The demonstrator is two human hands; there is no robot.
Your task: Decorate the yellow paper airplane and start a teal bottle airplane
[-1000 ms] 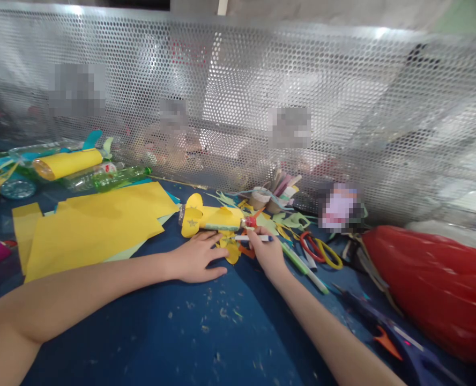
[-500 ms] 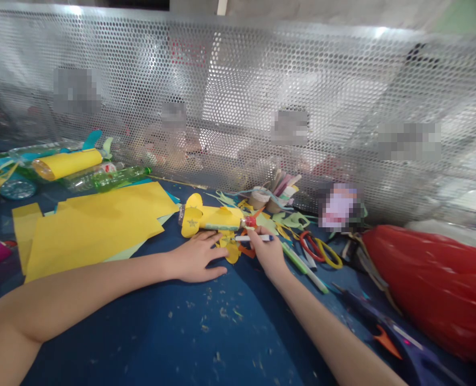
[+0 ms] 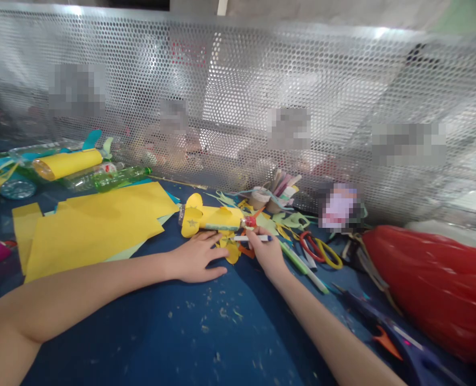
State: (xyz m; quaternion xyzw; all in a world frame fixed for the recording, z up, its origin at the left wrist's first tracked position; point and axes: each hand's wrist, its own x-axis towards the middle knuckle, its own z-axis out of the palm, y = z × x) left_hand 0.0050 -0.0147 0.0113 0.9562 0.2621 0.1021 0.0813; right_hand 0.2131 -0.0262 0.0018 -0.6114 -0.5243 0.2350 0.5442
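Head view. At the centre of the frame, the right hand has its grip pinched on a white marker, the barrel lying nearly level over some yellow cutouts; from where I stand I cannot tell whether the tip touches paper. The left hand lies with its grip spread, fingertips at the cutouts' left side. Just above both hands, a yellow-wrapped bottle lies on its side.

Possible faults: the cutouts look thin and loosely piled, so a light hold by the left fingers could let them slide and a stroke run crooked. The bottle, being round, could roll if a knuckle nudged it. At lower right, what looks like a glue gun shows a small red light; if it is hot, the nearby right forearm could be burned by a careless sweep.

The desk is dark blue, flecked with pale scraps in the lower centre. Yellow sheets overlap at left, below a green bottle; a red bag bulges at right. A perforated metal screen crosses the upper frame, with blurred people beyond it.
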